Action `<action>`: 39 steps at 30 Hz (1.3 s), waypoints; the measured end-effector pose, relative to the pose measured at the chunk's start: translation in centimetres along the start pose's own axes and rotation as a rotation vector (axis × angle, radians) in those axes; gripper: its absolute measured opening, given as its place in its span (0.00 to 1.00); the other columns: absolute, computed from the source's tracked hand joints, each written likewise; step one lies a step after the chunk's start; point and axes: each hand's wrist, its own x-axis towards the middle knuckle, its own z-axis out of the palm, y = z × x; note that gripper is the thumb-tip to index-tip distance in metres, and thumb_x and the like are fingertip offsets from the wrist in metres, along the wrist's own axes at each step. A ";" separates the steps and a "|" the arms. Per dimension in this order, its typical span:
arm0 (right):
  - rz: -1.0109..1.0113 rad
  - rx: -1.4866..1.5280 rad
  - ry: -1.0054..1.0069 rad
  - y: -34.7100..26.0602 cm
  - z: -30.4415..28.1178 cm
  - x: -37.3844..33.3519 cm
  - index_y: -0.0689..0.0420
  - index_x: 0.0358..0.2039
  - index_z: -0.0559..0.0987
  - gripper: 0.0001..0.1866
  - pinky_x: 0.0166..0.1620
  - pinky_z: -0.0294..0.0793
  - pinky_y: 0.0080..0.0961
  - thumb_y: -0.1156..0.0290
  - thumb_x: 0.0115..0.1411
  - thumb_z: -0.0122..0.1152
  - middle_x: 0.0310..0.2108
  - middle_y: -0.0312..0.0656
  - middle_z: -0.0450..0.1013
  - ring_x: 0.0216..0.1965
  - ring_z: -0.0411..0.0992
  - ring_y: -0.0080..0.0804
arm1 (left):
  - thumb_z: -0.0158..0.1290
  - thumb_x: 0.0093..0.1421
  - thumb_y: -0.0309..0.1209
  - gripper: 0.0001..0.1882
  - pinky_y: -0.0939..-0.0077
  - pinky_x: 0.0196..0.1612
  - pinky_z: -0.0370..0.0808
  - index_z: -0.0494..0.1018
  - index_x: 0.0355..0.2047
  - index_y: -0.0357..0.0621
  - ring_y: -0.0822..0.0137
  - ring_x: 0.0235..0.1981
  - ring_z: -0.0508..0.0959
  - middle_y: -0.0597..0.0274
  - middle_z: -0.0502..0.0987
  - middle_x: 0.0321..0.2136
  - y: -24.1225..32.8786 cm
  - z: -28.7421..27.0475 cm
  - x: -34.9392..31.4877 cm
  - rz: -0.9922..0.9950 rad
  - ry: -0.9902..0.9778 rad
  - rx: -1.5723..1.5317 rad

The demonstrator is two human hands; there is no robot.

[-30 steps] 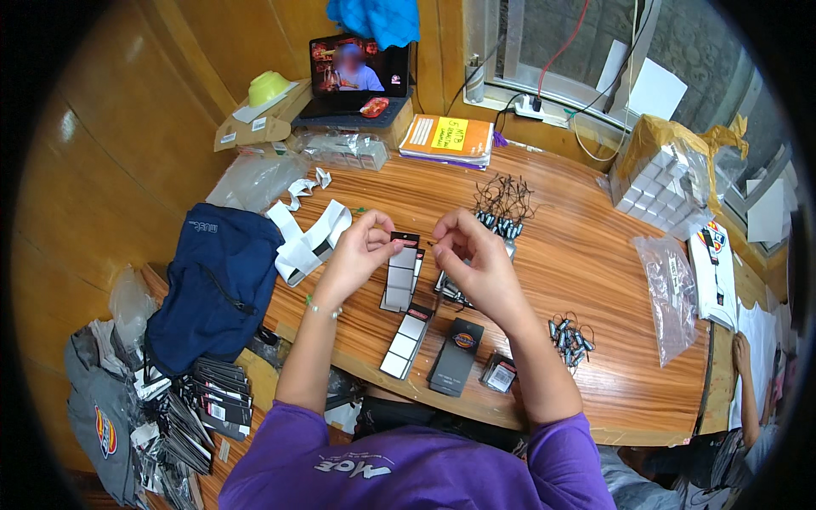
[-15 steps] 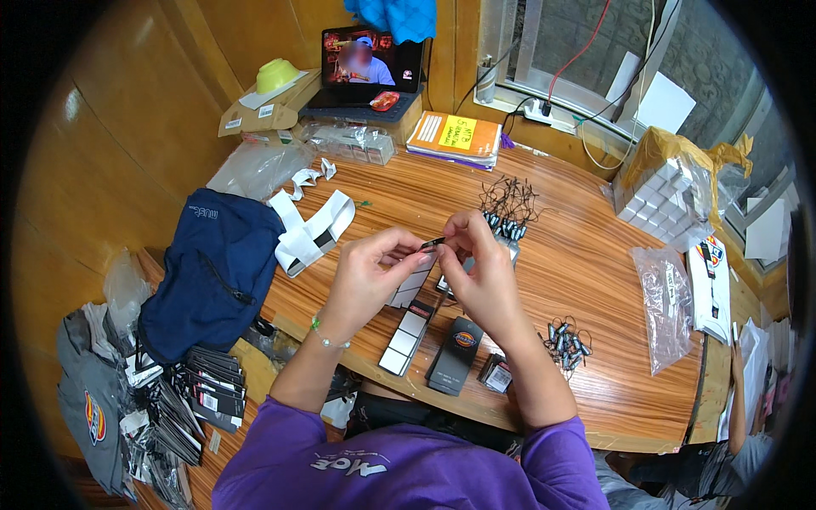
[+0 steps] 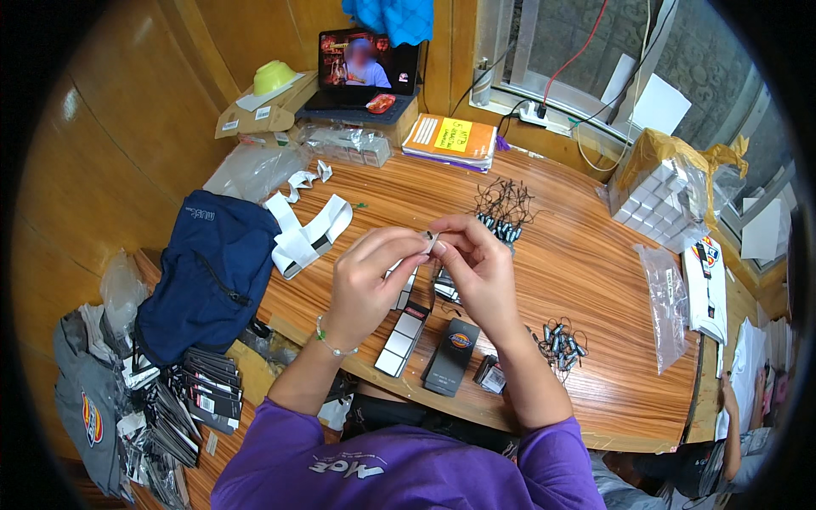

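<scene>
Above the near middle of the table, my left hand (image 3: 365, 280) and my right hand (image 3: 480, 268) meet fingertip to fingertip. Pinched between them is a small black-and-white strip (image 3: 431, 242), too small to identify surely. Below my left hand lies a sheet of white rectangular labels (image 3: 402, 342) with a dark top end. A black card tag (image 3: 451, 357) with a round emblem rests to its right, near the table edge. Small black tags (image 3: 492, 374) are stacked beside it. Partly hidden behind my fingers are more dark, white-marked pieces (image 3: 446, 286).
Black cords with teal ends lie in a far bunch (image 3: 501, 225) and a near pile (image 3: 561, 347). A navy bag (image 3: 200, 276) and many black tags (image 3: 166, 425) are at left. Far back stands a laptop (image 3: 365, 64); at right, a box of white cartons (image 3: 659, 200). Another person's arm (image 3: 731, 429) shows lower right.
My fingers have turned the small strip, so a pale side now shows where it looked dark. Both hands stay close together. The other person's arm at lower right has moved lower.
</scene>
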 end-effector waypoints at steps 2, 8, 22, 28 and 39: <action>0.083 0.186 -0.058 -0.4 -0.3 0.2 0.65 0.40 0.69 0.10 0.37 0.70 0.17 0.76 0.58 0.52 0.32 0.38 0.72 0.35 0.71 0.21 | 0.58 0.41 0.18 0.10 0.75 0.35 0.71 0.75 0.27 0.39 0.62 0.32 0.75 0.59 0.75 0.28 -0.4 -0.2 0.1 0.136 0.049 0.132; 0.242 0.386 -0.162 0.5 -1.0 0.3 0.61 0.35 0.71 0.07 0.38 0.65 0.12 0.72 0.59 0.53 0.31 0.34 0.70 0.34 0.67 0.16 | 0.56 0.41 0.25 0.11 0.68 0.38 0.69 0.77 0.28 0.47 0.67 0.33 0.73 0.67 0.75 0.30 -1.1 -0.7 -0.1 0.420 -0.003 0.302; -0.043 0.791 0.205 1.0 -4.5 2.1 0.53 0.33 0.66 0.07 0.31 0.63 0.18 0.65 0.63 0.46 0.22 0.34 0.63 0.24 0.61 0.21 | 0.53 0.46 0.21 0.07 0.72 0.32 0.68 0.74 0.27 0.43 0.66 0.32 0.75 0.63 0.76 0.28 -1.4 0.1 -0.1 0.246 -0.073 0.068; -0.053 0.882 0.146 0.5 -4.1 1.9 0.53 0.32 0.65 0.07 0.30 0.62 0.20 0.65 0.63 0.46 0.20 0.36 0.63 0.23 0.60 0.23 | 0.50 0.50 0.17 0.04 0.75 0.35 0.71 0.71 0.28 0.35 0.65 0.31 0.74 0.56 0.74 0.30 -1.3 0.3 -0.9 -0.130 -0.131 -0.345; -0.026 0.924 -0.017 -1.8 -2.2 0.0 0.55 0.36 0.67 0.06 0.29 0.67 0.18 0.69 0.60 0.52 0.21 0.40 0.70 0.22 0.66 0.23 | 0.58 0.46 0.20 0.07 0.79 0.34 0.71 0.72 0.27 0.36 0.70 0.33 0.72 0.59 0.71 0.32 -0.2 0.6 -0.5 -0.263 -0.224 -0.256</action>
